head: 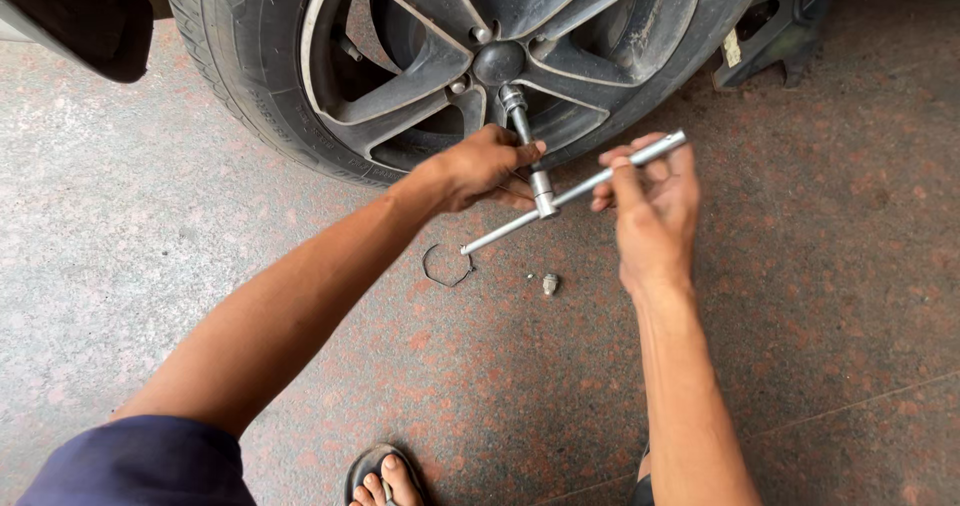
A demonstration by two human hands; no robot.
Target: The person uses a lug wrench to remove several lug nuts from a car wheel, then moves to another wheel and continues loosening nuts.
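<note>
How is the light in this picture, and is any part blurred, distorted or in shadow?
Head view: soft, even daylight, no hard shadows on the stone floor; mild glare along the wrench's crossbar; the wheel curves from wide-angle distortion; its recesses behind the spokes are dark; both hands, left and right, look sharp.

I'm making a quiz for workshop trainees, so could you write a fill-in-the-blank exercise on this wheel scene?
1. The left hand grips the shaft of the silver metal T-handle wrench, while the ____ hand holds its crossbar.
2. The wrench's socket sits on a lug nut of the grey alloy wheel just ____ the hub cap.
3. A loose silver lug nut lies on the speckled stone ____.

Missing words: right; below; floor
</note>
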